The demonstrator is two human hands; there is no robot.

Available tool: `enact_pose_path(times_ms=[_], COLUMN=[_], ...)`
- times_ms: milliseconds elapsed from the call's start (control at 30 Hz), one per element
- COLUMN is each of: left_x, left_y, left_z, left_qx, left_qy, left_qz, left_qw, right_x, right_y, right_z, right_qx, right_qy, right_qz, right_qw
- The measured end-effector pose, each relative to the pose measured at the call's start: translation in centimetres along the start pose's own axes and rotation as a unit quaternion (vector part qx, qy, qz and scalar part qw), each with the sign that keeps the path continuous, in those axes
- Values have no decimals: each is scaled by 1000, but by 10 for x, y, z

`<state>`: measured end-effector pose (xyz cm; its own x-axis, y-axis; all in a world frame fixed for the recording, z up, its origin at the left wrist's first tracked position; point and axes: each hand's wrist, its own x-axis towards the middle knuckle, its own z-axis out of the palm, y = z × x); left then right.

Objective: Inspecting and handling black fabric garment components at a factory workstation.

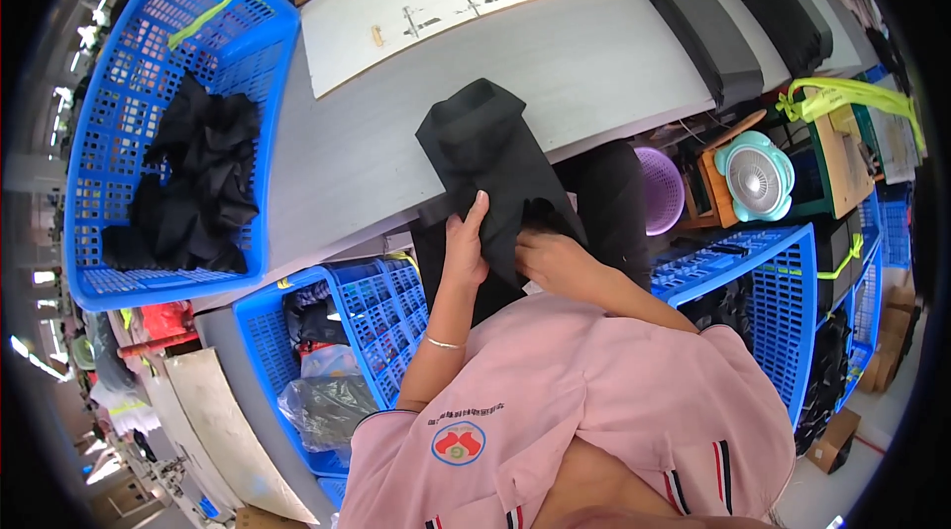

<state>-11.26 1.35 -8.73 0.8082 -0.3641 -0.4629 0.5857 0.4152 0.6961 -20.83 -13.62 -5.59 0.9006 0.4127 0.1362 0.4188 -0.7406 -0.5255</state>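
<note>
A black fabric piece [485, 148] lies partly on the grey table's near edge and hangs down over my lap. My left hand [466, 250] is closed on its left side, the thumb pointing up along the cloth and the other fingers mostly hidden. At the lower right of the same cloth, my right hand [555, 260] is closed with bent fingers gripping an edge; the fingertips are partly covered by dark folds.
A blue basket [99, 162] with crumpled black fabric stands on the table's left. A white board [446, 9] lies at the back, near black stacks [703, 39] on the right. Blue crates [391, 306] flank me below. A teal fan [758, 175] sits at the right.
</note>
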Motion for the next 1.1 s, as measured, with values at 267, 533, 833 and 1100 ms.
enact_pose_path(times_ms=[267,533,833,1100], left_x=[-18,-32,-34,-37], left_y=[-14,-29,-54,-81], left_z=[24,24,50,69], left_qx=[52,-102,-69,310], left_qy=[-96,-138,-174,-306], left_qz=[57,-159,-309,-177], left_qw=[992,972,933,883], right_x=[-42,-66,-113,-300], right_y=[12,22,49,57], right_z=[-71,-55,-8,31], right_qx=[196,785,661,349], right_qy=[425,290,468,715], right_qz=[273,210,223,458], right_qw=[841,506,543,396])
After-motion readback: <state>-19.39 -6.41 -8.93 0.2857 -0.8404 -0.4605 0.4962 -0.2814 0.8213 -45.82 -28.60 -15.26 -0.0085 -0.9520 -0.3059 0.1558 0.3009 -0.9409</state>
